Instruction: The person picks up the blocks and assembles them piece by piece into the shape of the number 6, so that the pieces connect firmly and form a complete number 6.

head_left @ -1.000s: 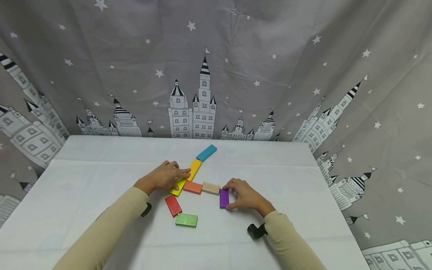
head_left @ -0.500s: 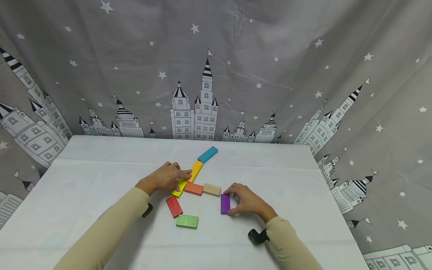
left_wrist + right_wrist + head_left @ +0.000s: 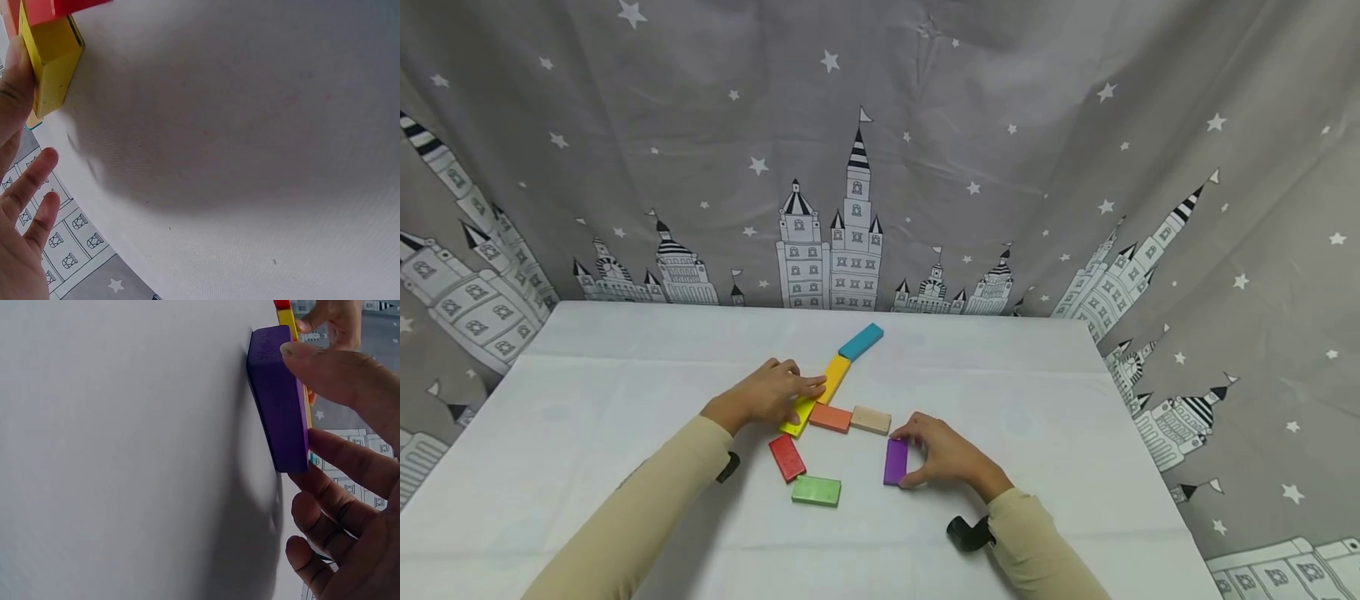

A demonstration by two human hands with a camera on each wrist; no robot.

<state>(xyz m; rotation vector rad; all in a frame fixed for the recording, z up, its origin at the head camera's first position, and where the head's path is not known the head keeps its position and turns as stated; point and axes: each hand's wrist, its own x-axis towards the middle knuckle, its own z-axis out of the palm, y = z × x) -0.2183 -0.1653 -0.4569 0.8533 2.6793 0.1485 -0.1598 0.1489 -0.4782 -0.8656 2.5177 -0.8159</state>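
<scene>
Flat on the white cloth lies a purple block (image 3: 896,462), pinched at its two ends between the thumb and fingers of my right hand (image 3: 946,450). The right wrist view shows that thumb on one end of the purple block (image 3: 275,400). My left hand (image 3: 767,392) holds the yellow block (image 3: 799,417), its thumb near one end and its fingers partly covering the block. A golden-yellow block (image 3: 835,377) continues from it, then a blue block (image 3: 861,341). From the yellow block an orange block (image 3: 830,418) and a beige block (image 3: 871,420) run rightward, short of the purple one.
A red block (image 3: 787,458) and a green block (image 3: 816,491) lie nearer, below the yellow block, their corners close together. The white-covered table (image 3: 1000,358) reaches back to a grey curtain (image 3: 700,100) printed with castles and stars.
My right hand has slid the purple block nearer to me and slightly left, opening a gap from the beige block. My left hand keeps its place on the yellow block.
</scene>
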